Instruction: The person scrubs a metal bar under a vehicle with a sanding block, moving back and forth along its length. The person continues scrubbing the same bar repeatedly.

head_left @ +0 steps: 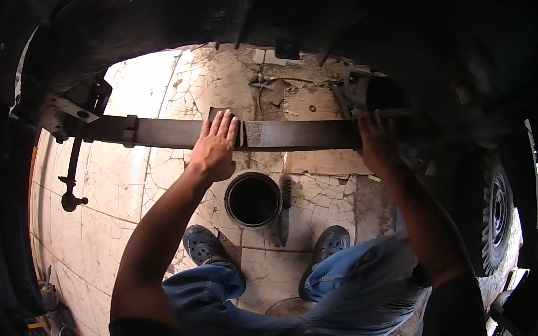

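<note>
A long grey leaf spring [171, 132] runs across in front of me. My left hand [216, 148] lies on it left of its middle, fingers stretched out over a dark sheet [240, 136] that looks like sandpaper. The sheet's edges show beyond the fingertips and beside the hand. Just right of it, a patch of the spring looks lighter and rougher. Farther right, in shadow, my right hand [380, 141] is closed over the spring, its fingers across the top; the thumb side is hard to see.
On the cracked tile floor [115, 189] stand a round dark can [253, 199] and, beside it, a brush [284, 212]. A rod with a ball end [70, 199] hangs at left. Dark vehicle bodywork [202, 12] arches overhead. A tyred wheel [497, 207] stands right; cardboard [320, 162] lies beneath the spring.
</note>
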### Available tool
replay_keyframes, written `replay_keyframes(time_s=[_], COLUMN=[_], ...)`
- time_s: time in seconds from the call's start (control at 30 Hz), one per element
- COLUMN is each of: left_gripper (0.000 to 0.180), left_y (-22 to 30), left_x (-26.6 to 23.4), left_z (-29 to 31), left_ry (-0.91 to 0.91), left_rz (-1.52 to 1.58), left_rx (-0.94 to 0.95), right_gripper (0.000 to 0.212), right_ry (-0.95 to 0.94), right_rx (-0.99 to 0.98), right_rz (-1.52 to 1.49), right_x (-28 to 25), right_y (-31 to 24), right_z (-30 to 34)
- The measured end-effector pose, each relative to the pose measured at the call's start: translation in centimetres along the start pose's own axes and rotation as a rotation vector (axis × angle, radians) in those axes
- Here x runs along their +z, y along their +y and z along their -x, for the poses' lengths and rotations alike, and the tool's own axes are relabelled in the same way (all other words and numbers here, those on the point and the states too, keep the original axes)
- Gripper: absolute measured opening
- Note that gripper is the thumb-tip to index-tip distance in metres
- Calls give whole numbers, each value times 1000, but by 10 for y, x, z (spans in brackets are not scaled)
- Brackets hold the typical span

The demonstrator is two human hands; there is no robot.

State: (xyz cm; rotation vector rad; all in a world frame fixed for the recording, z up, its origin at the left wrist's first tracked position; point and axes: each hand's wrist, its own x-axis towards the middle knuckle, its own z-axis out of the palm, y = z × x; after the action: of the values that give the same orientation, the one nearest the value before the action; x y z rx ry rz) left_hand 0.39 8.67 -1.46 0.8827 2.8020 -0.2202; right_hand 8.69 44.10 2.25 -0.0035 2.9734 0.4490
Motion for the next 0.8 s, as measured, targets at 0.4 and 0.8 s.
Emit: replay_keyframes(time_s=[0.4, 0.8], left_gripper=[93, 78], left_y=[5, 5], left_x=[13, 9], left_z=[3, 30], left_ry=[70, 41], left_rz=[12, 95], left_rx=[-11, 78], right_gripper=[61, 45], right_ry=[-2, 295], right_rx=[3, -336], right_rz=[54, -57], right_x=[0, 1], right_y=[-7, -78], right_z=[-5, -21])
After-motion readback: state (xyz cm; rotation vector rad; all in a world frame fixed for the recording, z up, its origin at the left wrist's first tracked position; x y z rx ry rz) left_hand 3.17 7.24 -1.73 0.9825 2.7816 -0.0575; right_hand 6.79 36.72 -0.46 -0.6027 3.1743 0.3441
